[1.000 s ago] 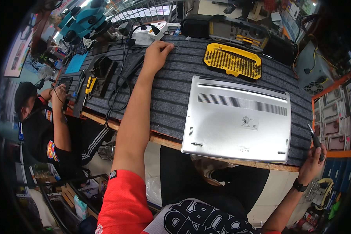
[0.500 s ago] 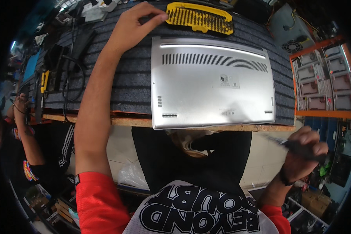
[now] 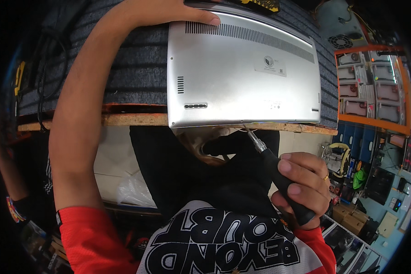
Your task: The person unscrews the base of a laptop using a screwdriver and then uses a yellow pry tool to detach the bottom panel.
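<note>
A silver laptop [image 3: 233, 77] lies underside up on the ribbed dark mat [image 3: 137, 68], at the bench's front edge. My left hand [image 3: 169, 13] is at its far left corner, thumb stretched flat over the long vent; the other fingers are out of frame. In my right hand [image 3: 306, 182] is a screwdriver [image 3: 265, 155] with a black handle and metal shaft, closed in my fingers. Its tip is at the laptop's front edge, slightly right of centre; exact contact is too small to make out.
A yellow bit case [image 3: 265, 4] sits behind the laptop. A power supply unit [image 3: 338, 25] and an orange-framed rack [image 3: 374, 86] of boxed items stand to the right. Cables [image 3: 43, 96] and a yellow-handled tool [image 3: 19, 77] lie left. A co-worker's arm [image 3: 9, 173] shows at far left.
My left hand has moved from the mat onto the laptop's far corner. My right hand has brought the screwdriver leftward from the right side to the laptop's front edge. The view has shifted.
</note>
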Available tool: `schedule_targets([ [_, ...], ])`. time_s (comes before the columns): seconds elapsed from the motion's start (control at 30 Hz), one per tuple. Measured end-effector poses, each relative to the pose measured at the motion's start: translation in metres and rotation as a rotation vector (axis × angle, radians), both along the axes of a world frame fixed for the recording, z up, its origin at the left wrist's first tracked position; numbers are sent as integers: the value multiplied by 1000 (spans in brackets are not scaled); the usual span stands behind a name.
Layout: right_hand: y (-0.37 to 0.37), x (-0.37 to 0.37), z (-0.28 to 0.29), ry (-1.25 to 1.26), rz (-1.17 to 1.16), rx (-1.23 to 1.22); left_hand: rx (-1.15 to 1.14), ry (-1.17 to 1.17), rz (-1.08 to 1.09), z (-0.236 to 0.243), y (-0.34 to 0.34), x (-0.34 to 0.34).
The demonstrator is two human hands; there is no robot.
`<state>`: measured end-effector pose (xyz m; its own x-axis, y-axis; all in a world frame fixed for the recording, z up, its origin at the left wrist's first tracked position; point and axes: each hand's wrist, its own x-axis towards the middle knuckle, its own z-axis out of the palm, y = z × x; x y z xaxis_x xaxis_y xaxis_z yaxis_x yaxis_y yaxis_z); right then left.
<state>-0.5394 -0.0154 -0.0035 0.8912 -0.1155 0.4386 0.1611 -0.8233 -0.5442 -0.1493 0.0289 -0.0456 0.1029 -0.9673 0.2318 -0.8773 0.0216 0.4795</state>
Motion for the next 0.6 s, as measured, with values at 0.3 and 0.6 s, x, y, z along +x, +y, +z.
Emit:
schedule_targets([
  [0.3,0,2,-1,55,-39,-33,20,-27,15,1,0,1],
  [0.6,0,1,-2,60,-30,-32,42,-37,20,2,-2,1],
])
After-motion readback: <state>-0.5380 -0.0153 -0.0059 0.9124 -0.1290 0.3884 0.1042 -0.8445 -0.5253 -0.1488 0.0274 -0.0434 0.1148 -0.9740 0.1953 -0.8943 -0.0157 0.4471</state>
